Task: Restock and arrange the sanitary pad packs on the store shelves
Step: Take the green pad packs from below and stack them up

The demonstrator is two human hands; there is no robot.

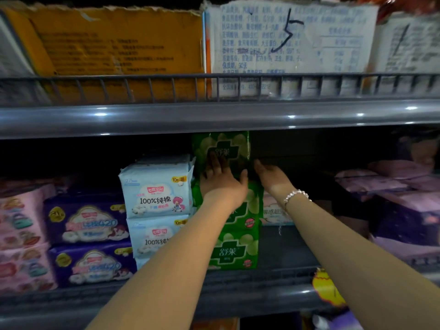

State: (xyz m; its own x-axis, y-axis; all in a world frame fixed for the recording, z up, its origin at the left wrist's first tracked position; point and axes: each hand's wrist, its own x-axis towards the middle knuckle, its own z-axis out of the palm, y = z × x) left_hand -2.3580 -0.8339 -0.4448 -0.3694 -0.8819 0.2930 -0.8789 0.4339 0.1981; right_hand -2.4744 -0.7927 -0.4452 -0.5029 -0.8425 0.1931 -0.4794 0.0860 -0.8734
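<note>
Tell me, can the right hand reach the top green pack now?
Probably yes: the right hand is open beside the top green pack, nothing between them, while the left hand presses its front.

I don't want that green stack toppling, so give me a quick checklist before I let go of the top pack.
1. Left hand flat against top green pack: ok.
2. Right hand free, beside the pack, holding nothing: ok.
3. Top pack upright on the green stack: ok.
4. Clearance under the upper shelf edge: cannot tell.
5. Blue packs bracing the stack's left: ok.
6. Support on the stack's right: not ok, open gap.
</note>
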